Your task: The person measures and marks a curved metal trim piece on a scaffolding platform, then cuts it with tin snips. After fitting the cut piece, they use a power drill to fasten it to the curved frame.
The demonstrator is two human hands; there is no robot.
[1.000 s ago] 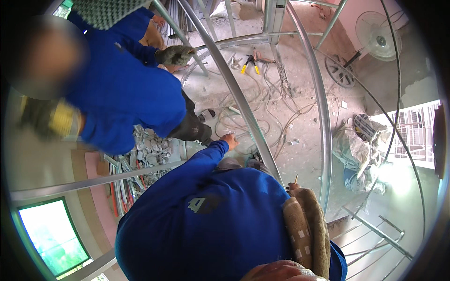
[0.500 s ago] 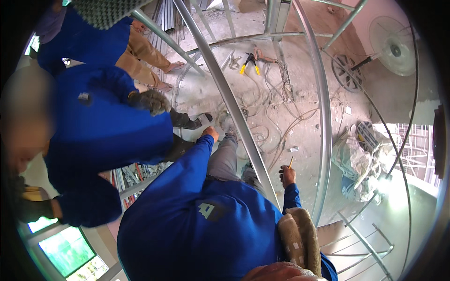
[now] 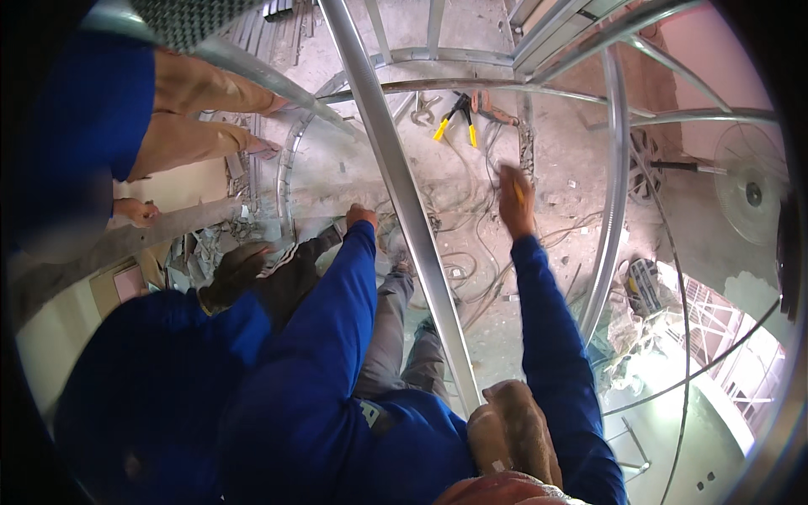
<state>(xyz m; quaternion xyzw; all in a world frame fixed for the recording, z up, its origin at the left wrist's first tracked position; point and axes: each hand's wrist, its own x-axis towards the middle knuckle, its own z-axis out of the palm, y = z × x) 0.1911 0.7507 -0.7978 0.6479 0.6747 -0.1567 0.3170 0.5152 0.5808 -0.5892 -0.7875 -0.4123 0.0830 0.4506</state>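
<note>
My right hand (image 3: 515, 206), blurred by motion, is raised over the floor right of the leaning metal channel (image 3: 396, 164). Its fingers are closed on a slim yellow pencil (image 3: 518, 193). Left of that channel, my left hand (image 3: 360, 216) is held out with the fingers curled in; whatever may be in it is hidden. Both my forearms are in blue sleeves. A second metal channel (image 3: 617, 177) stands farther right. Close by my left arm, a co-worker's dark-gloved hand (image 3: 240, 268) hangs near a dark trouser leg.
Curved metal tracks (image 3: 505, 84) cross overhead. On the floor lie a yellow-handled tool (image 3: 459, 118), an orange power tool (image 3: 492, 109) and tangled cables (image 3: 471, 278). A fan (image 3: 752, 194) stands at right, near crumpled sacks (image 3: 627, 328). Another person in tan trousers (image 3: 198, 143) is at far left.
My right hand with the pencil has moved up and away from my body. My left hand has shifted slightly left and farther out. The view has turned, and the near co-worker sits lower in it.
</note>
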